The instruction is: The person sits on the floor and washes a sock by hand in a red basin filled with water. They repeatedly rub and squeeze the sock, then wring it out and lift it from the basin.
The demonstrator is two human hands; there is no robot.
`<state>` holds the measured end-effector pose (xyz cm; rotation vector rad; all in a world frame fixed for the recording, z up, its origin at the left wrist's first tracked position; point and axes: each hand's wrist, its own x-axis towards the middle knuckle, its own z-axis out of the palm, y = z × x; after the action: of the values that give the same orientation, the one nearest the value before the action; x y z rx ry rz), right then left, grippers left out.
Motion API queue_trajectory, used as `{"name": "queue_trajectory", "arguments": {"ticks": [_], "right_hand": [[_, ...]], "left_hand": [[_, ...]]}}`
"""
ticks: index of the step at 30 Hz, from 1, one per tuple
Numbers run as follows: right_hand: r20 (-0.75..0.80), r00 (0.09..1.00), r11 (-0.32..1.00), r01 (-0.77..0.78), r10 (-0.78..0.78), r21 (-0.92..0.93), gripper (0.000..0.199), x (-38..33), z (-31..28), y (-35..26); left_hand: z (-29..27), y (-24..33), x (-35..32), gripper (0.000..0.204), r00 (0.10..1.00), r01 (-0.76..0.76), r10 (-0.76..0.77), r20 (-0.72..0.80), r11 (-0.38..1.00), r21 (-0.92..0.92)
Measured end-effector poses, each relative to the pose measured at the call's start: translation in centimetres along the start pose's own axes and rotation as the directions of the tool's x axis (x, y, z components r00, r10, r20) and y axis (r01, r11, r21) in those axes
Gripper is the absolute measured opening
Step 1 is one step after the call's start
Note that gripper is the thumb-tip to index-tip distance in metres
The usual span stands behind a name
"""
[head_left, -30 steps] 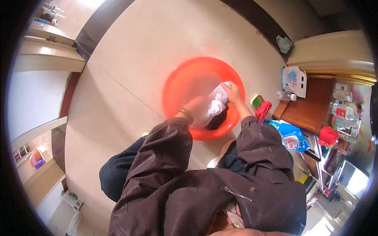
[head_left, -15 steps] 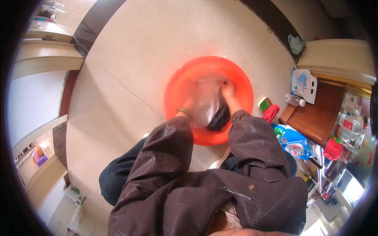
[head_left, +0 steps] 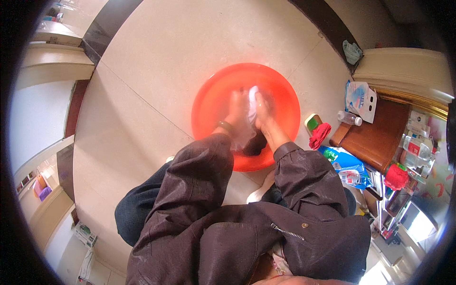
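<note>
Both hands in the orange basin [head_left: 209,95] on the floor — left hand [head_left: 235,110] & right hand [head_left: 265,118] clamped on white-and-dark cloth [head_left: 249,128]; looks mid-scrub, rinsing & wringing not yet done.

Both forearms reach forward from the near edge, side by side, sleeved in a dark brown jacket down to the wrists. The left hand [head_left: 236,110] lies far from the body, palm turned inward toward the other hand, fingers extended and pointing away. A dark band circles the left wrist just beyond the cuff. The right hand [head_left: 266,118] sits just beside it, palm also turned inward, fingers stretched forward. The two hands are pressed close together, nearly parallel, with only a narrow gap between them. Elbows are bent and spread outward, left and right.
</note>
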<state>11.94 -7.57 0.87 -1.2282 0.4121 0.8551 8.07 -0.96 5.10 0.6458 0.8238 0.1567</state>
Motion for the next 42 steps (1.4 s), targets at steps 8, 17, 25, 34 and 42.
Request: {"name": "queue_trajectory", "arguments": {"ticks": [8, 17, 25, 34, 42], "right_hand": [[-0.18, 0.974, 0.988, -0.146, 0.137, -0.04, 0.036, -1.1, -0.7, 0.0], [0.155, 0.979, 0.987, -0.146, 0.134, 0.068, 0.039, -2.2, -2.0, 0.6], [0.405, 0.893, 0.964, -0.251, 0.195, 0.089, 0.041, -1.8, -2.5, -0.1], [-0.071, 0.997, 1.0, -0.021, 0.021, 0.002, 0.024, -0.3, -2.3, 0.0], [-0.187, 0.981, 0.993, -0.064, 0.045, -0.099, 0.053, 4.9, -8.6, 3.2]], "left_hand": [[1.9, -0.3, -2.4, 0.022, 0.946, -0.208, 0.312, -0.089, 0.793, 0.572], [1.6, -1.5, -2.9, 0.017, 0.873, -0.443, 0.456, 0.172, 0.593, 0.673], [3.7, -1.0, -6.7, 0.009, 0.871, -0.468, 0.342, 0.353, 0.356, 0.809], [-9.6, -1.2, 3.8, 0.024, 0.95, -0.187, 0.304, -0.074, 0.741, 0.645], [-6.2, -3.7, -1.5, 0.035, 0.999, -0.034, 0.025, 0.025, 0.862, 0.506]]}}
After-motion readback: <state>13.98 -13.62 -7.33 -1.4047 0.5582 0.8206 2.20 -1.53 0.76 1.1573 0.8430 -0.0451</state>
